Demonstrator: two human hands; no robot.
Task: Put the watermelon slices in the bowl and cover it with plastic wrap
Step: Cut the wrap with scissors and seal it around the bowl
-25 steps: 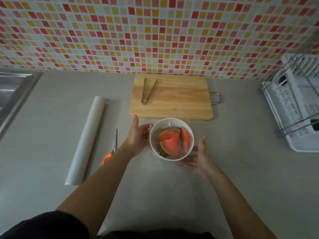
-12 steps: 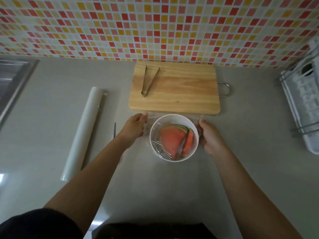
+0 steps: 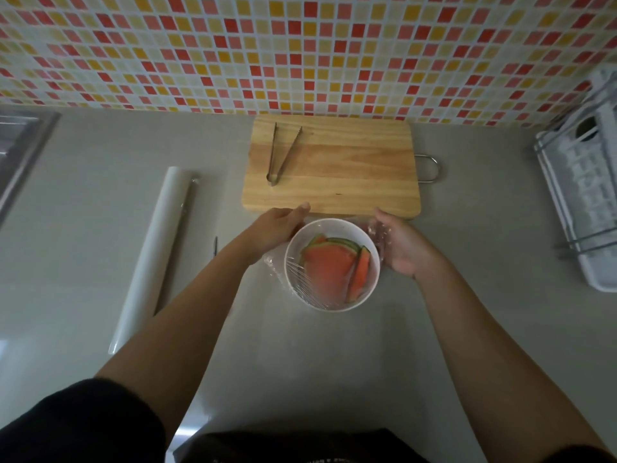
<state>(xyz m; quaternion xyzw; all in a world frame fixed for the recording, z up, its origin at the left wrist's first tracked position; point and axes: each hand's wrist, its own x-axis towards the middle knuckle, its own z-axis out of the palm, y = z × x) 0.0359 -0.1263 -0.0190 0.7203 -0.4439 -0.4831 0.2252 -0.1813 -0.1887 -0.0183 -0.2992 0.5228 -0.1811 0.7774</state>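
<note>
A white bowl stands on the grey counter just in front of the cutting board. Several watermelon slices lie inside it, red flesh up. Clear plastic wrap is stretched over the bowl's mouth, wrinkled at its left side and bunched around the rim. My left hand lies against the bowl's upper left side, pressing the wrap down. At the bowl's right side my right hand cups the wall, with crumpled wrap under its fingers.
A roll of plastic wrap lies to the left, with scissors mostly hidden behind my left arm. Metal tongs rest on the wooden cutting board. A dish rack stands at the right and a sink at the far left.
My right hand has come from in front of the bowl up to its right side. Both hands now press the wrap down around the rim. The camera has tilted.
</note>
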